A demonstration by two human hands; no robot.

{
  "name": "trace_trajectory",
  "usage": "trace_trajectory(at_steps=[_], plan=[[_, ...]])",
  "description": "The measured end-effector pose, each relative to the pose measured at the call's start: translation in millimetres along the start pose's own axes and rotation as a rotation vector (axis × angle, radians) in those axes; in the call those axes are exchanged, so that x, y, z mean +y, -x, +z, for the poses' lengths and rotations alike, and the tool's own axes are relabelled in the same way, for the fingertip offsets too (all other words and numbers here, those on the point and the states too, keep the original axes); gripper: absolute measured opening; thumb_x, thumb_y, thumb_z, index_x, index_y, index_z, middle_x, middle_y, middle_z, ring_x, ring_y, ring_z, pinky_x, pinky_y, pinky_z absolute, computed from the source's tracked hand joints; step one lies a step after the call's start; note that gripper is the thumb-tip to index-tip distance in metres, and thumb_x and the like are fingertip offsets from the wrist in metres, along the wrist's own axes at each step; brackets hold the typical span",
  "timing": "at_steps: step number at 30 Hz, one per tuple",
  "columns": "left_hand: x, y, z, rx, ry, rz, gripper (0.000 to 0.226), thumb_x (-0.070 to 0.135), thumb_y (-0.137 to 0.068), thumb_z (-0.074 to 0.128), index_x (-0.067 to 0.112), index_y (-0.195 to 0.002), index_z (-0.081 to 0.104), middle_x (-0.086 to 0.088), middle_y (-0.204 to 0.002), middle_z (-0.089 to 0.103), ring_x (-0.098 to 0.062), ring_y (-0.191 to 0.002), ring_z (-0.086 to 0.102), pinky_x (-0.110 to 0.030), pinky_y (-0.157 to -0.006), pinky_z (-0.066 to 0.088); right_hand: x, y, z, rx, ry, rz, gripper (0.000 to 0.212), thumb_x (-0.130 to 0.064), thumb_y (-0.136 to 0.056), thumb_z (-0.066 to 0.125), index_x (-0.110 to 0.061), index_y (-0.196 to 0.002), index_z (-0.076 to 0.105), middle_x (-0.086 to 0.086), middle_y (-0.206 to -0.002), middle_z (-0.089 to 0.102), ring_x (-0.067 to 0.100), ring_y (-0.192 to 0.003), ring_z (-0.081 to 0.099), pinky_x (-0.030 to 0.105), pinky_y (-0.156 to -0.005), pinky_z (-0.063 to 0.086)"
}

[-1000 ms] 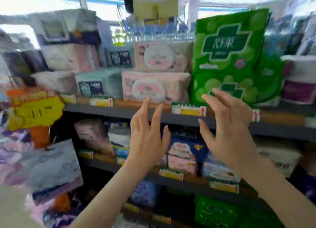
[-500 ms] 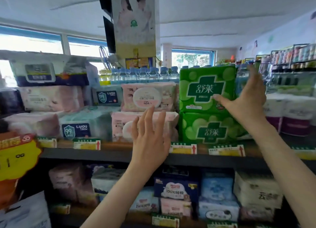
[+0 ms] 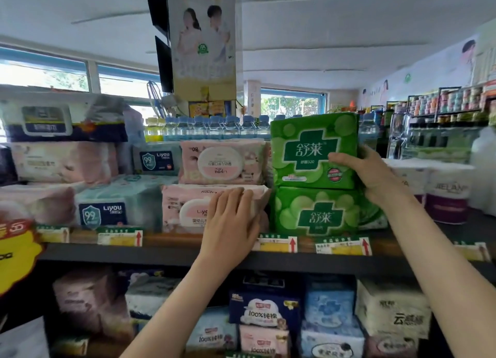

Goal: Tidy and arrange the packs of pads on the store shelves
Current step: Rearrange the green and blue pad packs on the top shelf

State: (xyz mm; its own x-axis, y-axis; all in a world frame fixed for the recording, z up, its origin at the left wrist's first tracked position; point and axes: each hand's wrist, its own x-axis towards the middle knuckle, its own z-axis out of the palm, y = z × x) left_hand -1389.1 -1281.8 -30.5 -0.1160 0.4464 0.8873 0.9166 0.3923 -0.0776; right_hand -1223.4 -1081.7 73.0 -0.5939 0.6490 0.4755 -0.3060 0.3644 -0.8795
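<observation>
On the top shelf (image 3: 171,255), the left hand (image 3: 230,223) lies flat and spread against the lower pink pack (image 3: 188,207), gripping nothing. Further right, the right hand (image 3: 375,175) clasps the upper green pack (image 3: 308,148), stacked on another green pack (image 3: 322,213). Tugging it sideways could topple that stack.

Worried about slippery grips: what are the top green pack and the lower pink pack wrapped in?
Top green pack: seemingly glossy plastic film, with sheen and soft creases. Lower pink pack: likely soft matte-looking plastic film, wrinkled at the end, with what looks like a rigid flip lid.
</observation>
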Motion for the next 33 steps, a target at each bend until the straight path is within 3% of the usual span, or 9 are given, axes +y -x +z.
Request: trace_trajectory(at_steps=[5,9,12,14,17,20,26,30,33], plan=[[10,23,-30,0.060,0.491,-0.082,0.057,0.038,-0.088,0.054,0.019,-0.138,0.035,-0.001,-0.148,0.034,-0.018,-0.140,0.028,-0.038,-0.113,0.027,-29,45,-10,0.228,0.226,-0.408,0.041,-0.027,-0.077,0.075,-0.031,-0.112,0.054,-0.007,-0.106,0.062,0.008,-0.097,0.060,0.024,-0.081,0.048],[29,40,-67,0.083,0.905,-0.240,0.063,0.047,-0.085,0.061,0.029,-0.140,0.034,0.011,-0.146,0.037,-0.010,-0.138,0.032,-0.029,-0.112,0.030,-35,95,10,0.024,0.051,-0.339,0.056,-0.069,-0.043,0.078,-0.048,-0.093,0.065,-0.016,-0.095,0.071,0.009,-0.090,0.068,0.035,-0.078,0.054],[33,61,-86,0.012,1.245,-0.445,0.081,0.054,-0.074,0.071,0.038,-0.140,0.028,0.016,-0.140,0.045,-0.010,-0.131,0.044,-0.034,-0.105,0.041,-12,129,46,-0.228,-0.011,-0.218,0.044,-0.056,-0.045,0.079,-0.046,-0.086,0.069,-0.013,-0.089,0.072,0.010,-0.083,0.069,0.026,-0.067,0.056],[27,81,-95,-0.020,1.275,-0.703,0.099,0.056,-0.060,0.081,0.036,-0.141,0.029,0.014,-0.130,0.057,-0.009,-0.118,0.057,-0.033,-0.097,0.048,9,150,71,-0.339,-0.010,-0.115,0.038,-0.051,-0.050,0.075,-0.045,-0.086,0.069,-0.011,-0.088,0.072,0.010,-0.082,0.069,0.024,-0.067,0.055],[6,120,-106,-0.044,1.237,-0.887,0.066,0.032,-0.064,0.079,0.027,-0.122,0.046,0.012,-0.099,0.072,-0.008,-0.093,0.068,-0.021,-0.076,0.054,41,171,102,-0.491,0.001,0.041,0.043,-0.047,-0.061,0.083,-0.036,-0.098,0.066,-0.013,-0.096,0.071,0.009,-0.090,0.068,0.024,-0.074,0.054],[-15,159,-119,-0.126,1.215,-1.023,0.065,0.027,-0.065,0.083,0.026,-0.120,0.049,0.007,-0.097,0.073,-0.016,-0.091,0.070,-0.026,-0.075,0.056,76,185,127,-0.611,0.030,0.212,0.049,-0.041,-0.062,0.076,-0.033,-0.107,0.056,-0.025,-0.089,0.069,-0.005,-0.083,0.065,0.012,-0.067,0.050],[-41,235,-131,-0.250,1.242,-1.287,0.063,0.021,-0.066,0.085,0.025,-0.120,0.053,0.000,-0.100,0.073,-0.022,-0.089,0.071,-0.030,-0.071,0.056,143,224,162,-0.781,-0.041,0.461,0.114,-0.065,-0.038,0.084,-0.041,-0.136,0.032,-0.017,-0.134,0.050,0.008,-0.119,0.053,0.037,-0.097,0.047],[-45,290,-125,-0.367,1.222,-1.413,0.048,0.024,-0.069,0.070,0.029,-0.115,0.055,0.002,-0.098,0.074,-0.021,-0.088,0.071,-0.030,-0.071,0.057,187,262,182,-0.838,-0.146,0.717,0.110,-0.053,-0.032,0.091,-0.053,-0.123,0.030,-0.018,-0.117,0.063,0.009,-0.105,0.064,0.028,-0.078,0.054],[-40,332,-113,-0.477,1.152,-1.425,0.055,0.031,-0.070,0.073,0.032,-0.121,0.052,0.003,-0.104,0.072,-0.020,-0.094,0.070,-0.037,-0.083,0.056,228,296,189,-0.832,-0.149,0.888,0.107,-0.029,-0.055,0.090,-0.042,-0.137,0.022,-0.004,-0.124,0.059,0.016,-0.102,0.065,0.029,-0.074,0.055]])
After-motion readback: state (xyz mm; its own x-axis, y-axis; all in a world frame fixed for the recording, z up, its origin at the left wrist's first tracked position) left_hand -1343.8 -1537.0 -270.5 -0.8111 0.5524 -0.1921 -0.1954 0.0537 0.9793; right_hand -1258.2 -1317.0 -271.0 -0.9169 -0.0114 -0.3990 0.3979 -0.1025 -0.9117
